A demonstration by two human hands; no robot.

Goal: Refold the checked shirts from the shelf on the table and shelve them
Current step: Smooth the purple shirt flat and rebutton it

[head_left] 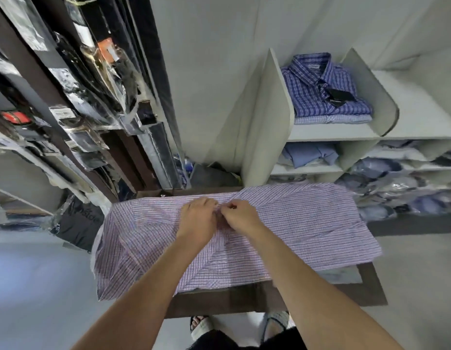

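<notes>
Lying spread on brown table (pixel 370 289): pink checked shirt (pixel 307 223), its left edge hanging over table side. Left hand (pixel 198 219) and right hand (pixel 242 215) meet at shirt's middle, close together, fingers of both curled, pinching cloth along centre line. Behind table, white shelf (pixel 332 132): folded blue checked shirt (pixel 322 94) with black tag (pixel 339 97), stacked on paler folded shirt (pixel 332 119), between two upright dividers.
</notes>
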